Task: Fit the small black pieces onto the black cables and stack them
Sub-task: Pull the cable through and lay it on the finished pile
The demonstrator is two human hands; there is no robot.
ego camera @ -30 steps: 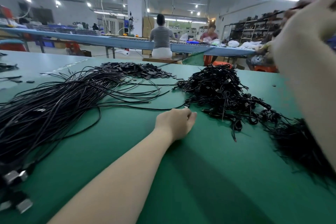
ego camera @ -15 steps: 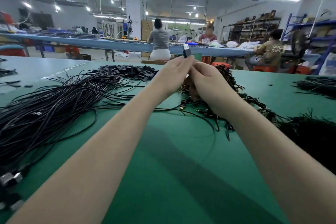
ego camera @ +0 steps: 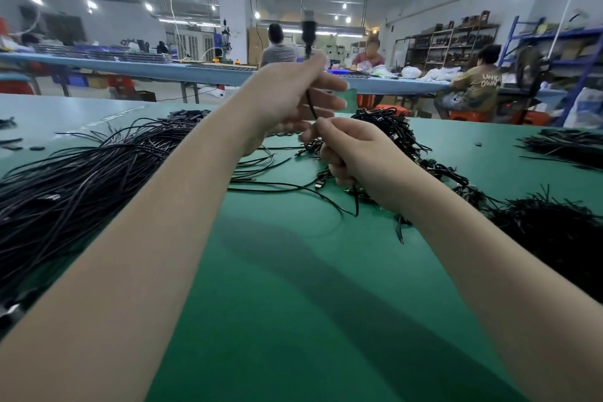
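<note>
Cable (ego camera: 308, 42): held above the bench (ego camera: 293, 271) middle, long axis upright, blurred plug end pointing up.
Left hand (ego camera: 287, 98): cable pinched near the fingertips, other fingers spread.
Right hand (ego camera: 350, 150): curled round the cable's lower run.

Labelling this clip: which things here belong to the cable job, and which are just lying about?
Job: left hand, right hand, held cable, loose cables, small black pieces, finished pile.
Lying about: far bench, shelves, orange stools.
</note>
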